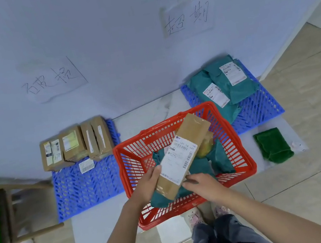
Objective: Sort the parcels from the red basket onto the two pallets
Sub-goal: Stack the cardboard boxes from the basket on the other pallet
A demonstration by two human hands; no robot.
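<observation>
We judge the chief risk to be a misplaced parcel. The long cardboard box [183, 156] looks like the boxes [75, 144] on the left pallet [85, 188], while the right pallet [258, 108] holds only green mailer bags [222, 87]; a wrong reading of the white label on the box would send it to the wrong side. A second risk is a slip. We see the box held only at its near end, tilted, its far end out over the red basket [245, 160]. If the hold shifts while it is carried sideways, we expect it to tip and fall back among the green bags [217, 156] left in the basket.

As to position, the box is held above the basket, clear of its floor, between the two hands. The left hand [149, 185] has its fingers curled round the near left edge, thumb on the label face. The right hand [203, 184] touches the near right corner with fingers partly bent; we cannot tell whether it grips or merely steadies. Both pallets lie well apart from the box, one on each side.
</observation>
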